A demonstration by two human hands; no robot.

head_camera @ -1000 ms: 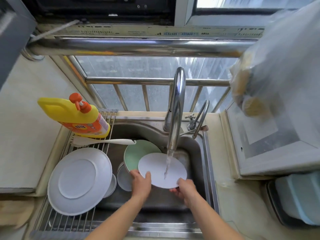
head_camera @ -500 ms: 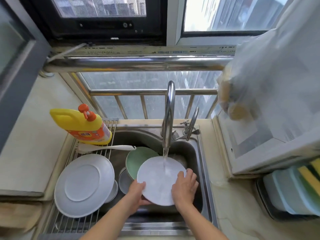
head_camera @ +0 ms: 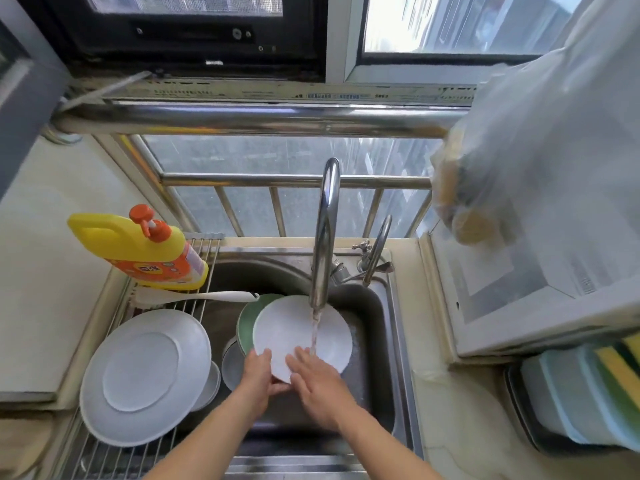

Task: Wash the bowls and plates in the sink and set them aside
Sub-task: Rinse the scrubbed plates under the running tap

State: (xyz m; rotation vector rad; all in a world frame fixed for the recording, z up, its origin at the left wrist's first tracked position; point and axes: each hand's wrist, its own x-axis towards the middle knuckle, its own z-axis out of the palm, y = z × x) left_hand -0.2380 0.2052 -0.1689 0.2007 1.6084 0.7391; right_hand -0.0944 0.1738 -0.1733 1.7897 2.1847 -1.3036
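Note:
A white plate [head_camera: 294, 327] is held tilted over the steel sink [head_camera: 377, 306] under the water running from the faucet [head_camera: 323, 237]. My left hand [head_camera: 258, 372] grips the plate's near edge from the left. My right hand [head_camera: 317, 381] lies flat on the plate's face with fingers spread. Behind the plate a green plate [head_camera: 247, 320] leans in the sink, and a grey bowl [head_camera: 232, 367] sits below it. On the wire rack [head_camera: 114, 455] at the left a large white plate [head_camera: 145, 375] rests upside down over other dishes.
A yellow detergent bottle [head_camera: 145, 251] and a white spoon [head_camera: 197, 296] lie at the rack's far end. A second small tap [head_camera: 375, 251] stands right of the faucet. A plastic bag [head_camera: 519, 161] hangs at the right above a counter; a tub with sponges [head_camera: 581, 396] sits lower right.
My right hand slid left and down across the plate's face. The plate tipped up closer to the faucet. The camera tilted upward, showing more of the window.

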